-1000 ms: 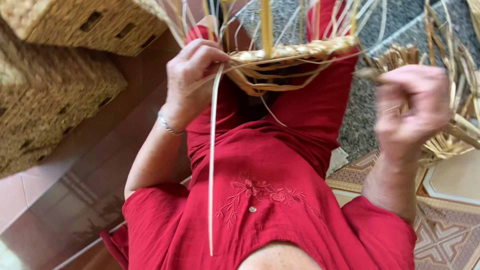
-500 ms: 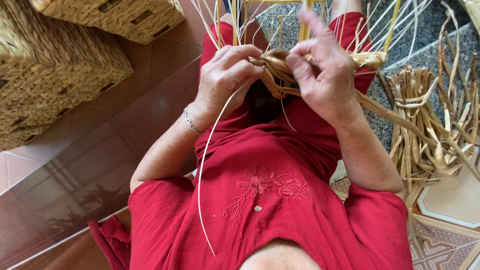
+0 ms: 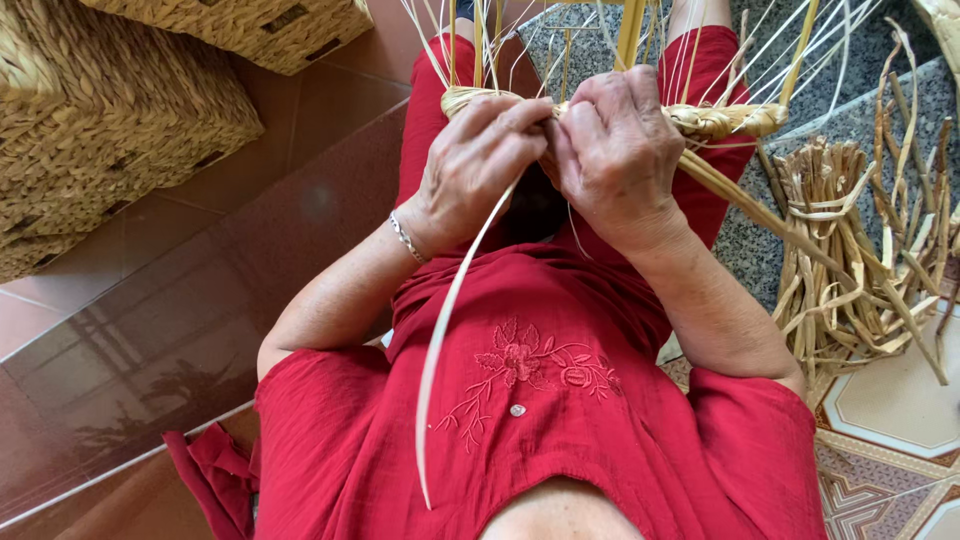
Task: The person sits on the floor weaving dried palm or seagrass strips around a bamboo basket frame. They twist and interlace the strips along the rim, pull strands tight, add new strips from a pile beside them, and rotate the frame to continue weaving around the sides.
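Both hands, left (image 3: 478,160) and right (image 3: 618,150), grip closed on the woven rim (image 3: 725,120); a fibre bundle (image 3: 850,260) lies right, finished baskets (image 3: 110,130) left.

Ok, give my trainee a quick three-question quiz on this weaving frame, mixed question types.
1. True or false: both hands meet at the woven rim.
2. Which hand wears the bracelet? A) left B) right C) neither
3. Fill in: the bundle of dried strands lies on the floor to the person's ____.

Key
1. True: the left hand and right hand pinch together at the rim, with a long pale strip trailing down over the red dress.
2. A
3. right
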